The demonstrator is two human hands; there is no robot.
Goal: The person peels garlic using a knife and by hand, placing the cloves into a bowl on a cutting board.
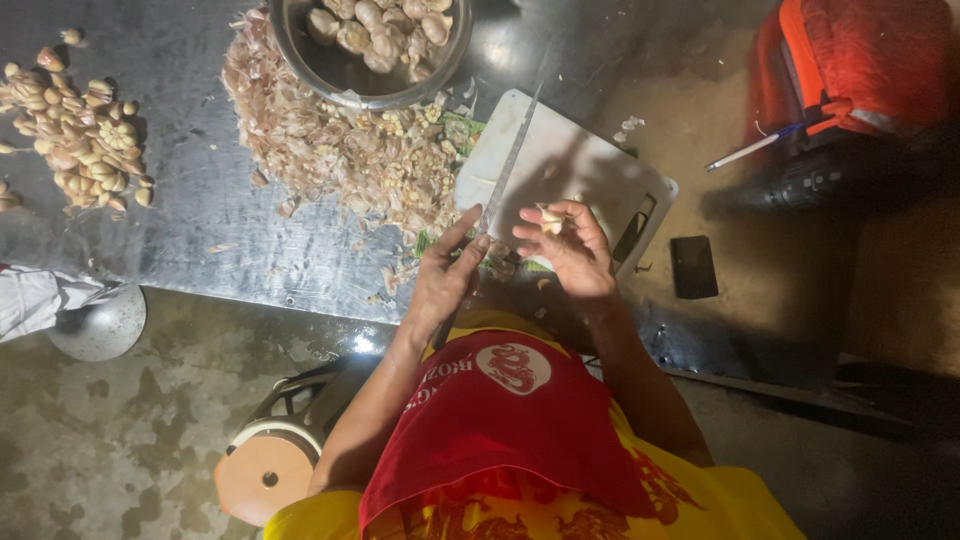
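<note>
Garlic clove [549,219] is pinched in the fingertips of the right hand [568,250], above the near edge of a white cutting board [570,165]. A long knife [500,180] is gripped by the left hand [445,275], blade pointing away over the board. Beside the board lies a heap of garlic skins [330,150]; behind it, a metal bowl [370,50] of peeled cloves.

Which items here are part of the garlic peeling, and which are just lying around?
In use: left hand with knife; right hand with garlic clove; cutting board; steel bowl of peeled cloves; garlic skin pile; unpeeled garlic pile.

Lying about: pen; black phone; orange bag; stool.
</note>
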